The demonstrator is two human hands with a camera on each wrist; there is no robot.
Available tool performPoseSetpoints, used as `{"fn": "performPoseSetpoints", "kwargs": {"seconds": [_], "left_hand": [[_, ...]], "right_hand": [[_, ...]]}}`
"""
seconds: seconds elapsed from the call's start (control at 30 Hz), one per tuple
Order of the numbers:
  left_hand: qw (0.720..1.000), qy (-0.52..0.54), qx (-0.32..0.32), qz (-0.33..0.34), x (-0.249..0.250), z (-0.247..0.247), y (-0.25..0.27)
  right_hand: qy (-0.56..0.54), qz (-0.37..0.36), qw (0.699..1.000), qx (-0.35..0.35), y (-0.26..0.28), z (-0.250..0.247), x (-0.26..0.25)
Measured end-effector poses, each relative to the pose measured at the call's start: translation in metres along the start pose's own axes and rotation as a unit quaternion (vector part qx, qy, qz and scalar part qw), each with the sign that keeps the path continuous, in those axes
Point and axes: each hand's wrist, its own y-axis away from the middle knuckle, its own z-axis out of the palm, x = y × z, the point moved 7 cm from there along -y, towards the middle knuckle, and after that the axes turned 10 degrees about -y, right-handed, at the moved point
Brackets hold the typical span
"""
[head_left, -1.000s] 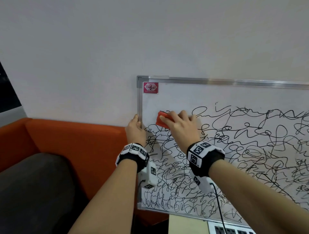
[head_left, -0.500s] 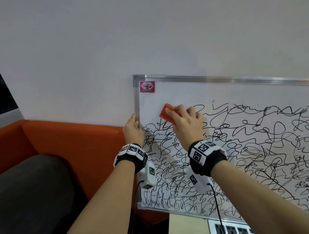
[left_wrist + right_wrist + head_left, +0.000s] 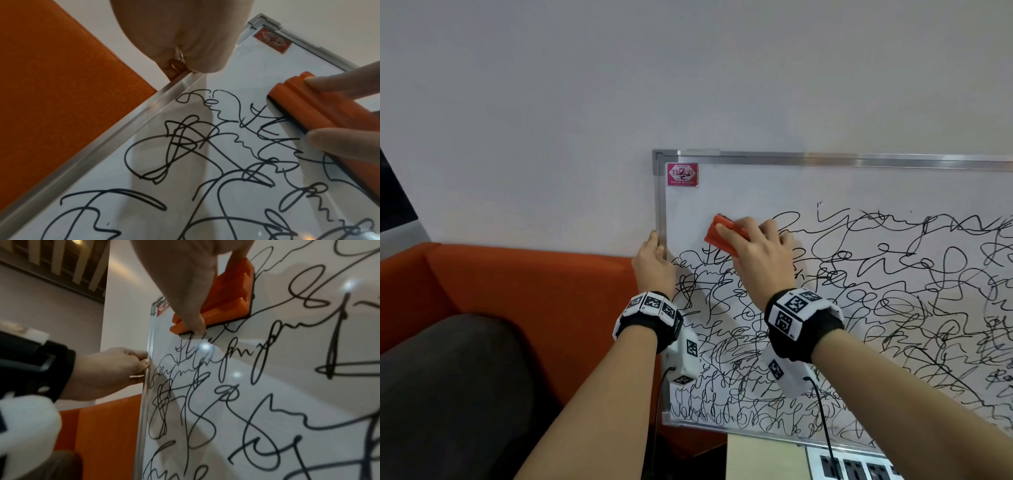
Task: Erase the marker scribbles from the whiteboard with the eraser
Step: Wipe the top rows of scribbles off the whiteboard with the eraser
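Observation:
A metal-framed whiteboard (image 3: 756, 192) leans against the wall, covered in black marker scribbles (image 3: 893, 291) except a wiped band near the top left. My right hand (image 3: 760, 253) grips an orange eraser (image 3: 719, 234) and presses its dark felt flat on the board at the scribbles' upper left edge. The eraser (image 3: 320, 107) shows between thumb and finger in the left wrist view, and the eraser (image 3: 228, 301) sits under my fingers in the right wrist view. My left hand (image 3: 654, 263) grips the board's left frame (image 3: 661, 219), thumb in front, fingers behind.
An orange sofa (image 3: 524, 291) with a dark cushion (image 3: 448, 394) sits left of and behind the board. A red brand sticker (image 3: 682, 174) marks the board's top left corner. A pale tabletop (image 3: 763, 459) and a white power strip (image 3: 859, 467) lie below the board.
My right hand slid the eraser a little to the right and upward, then back slightly left, wiping scribbles near the top left. The left hand kept its grip on the frame.

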Motion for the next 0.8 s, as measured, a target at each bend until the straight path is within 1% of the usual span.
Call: {"fn": "performPoseSetpoints", "kwargs": {"seconds": [0.13, 0.23, 0.27, 0.37, 0.4, 0.5, 0.63, 0.73, 0.8], "left_hand": [[1.000, 0.006, -0.007, -0.001, 0.002, 0.000, 0.001], [1.000, 0.010, 0.002, -0.002, 0.001, 0.001, 0.000], [1.000, 0.012, 0.005, -0.005, 0.000, 0.001, 0.000], [1.000, 0.013, 0.007, -0.005, -0.001, 0.000, 0.001], [1.000, 0.011, 0.009, -0.001, -0.001, 0.000, 0.000], [1.000, 0.006, 0.014, -0.002, -0.002, 0.000, -0.001], [1.000, -0.001, 0.015, 0.000, -0.002, -0.001, -0.001], [1.000, -0.005, 0.014, -0.001, -0.002, 0.000, -0.001], [1.000, -0.004, 0.014, -0.007, -0.001, 0.000, 0.000]], "right_hand": [[0.001, -0.027, 1.000, 0.004, 0.005, 0.000, -0.003], [-0.010, 0.016, 0.999, 0.041, 0.002, -0.011, 0.011], [-0.012, 0.021, 0.999, 0.046, 0.002, -0.013, 0.013], [-0.007, -0.013, 1.000, 0.025, 0.003, -0.013, 0.011], [-0.006, -0.015, 1.000, 0.023, 0.001, -0.015, 0.013], [-0.011, 0.012, 0.999, 0.041, 0.001, -0.021, 0.022], [-0.002, -0.023, 1.000, 0.017, 0.010, -0.015, 0.017], [0.006, -0.017, 0.999, 0.033, 0.011, -0.016, 0.020], [0.015, -0.034, 0.999, 0.026, 0.015, -0.012, 0.017]]}}
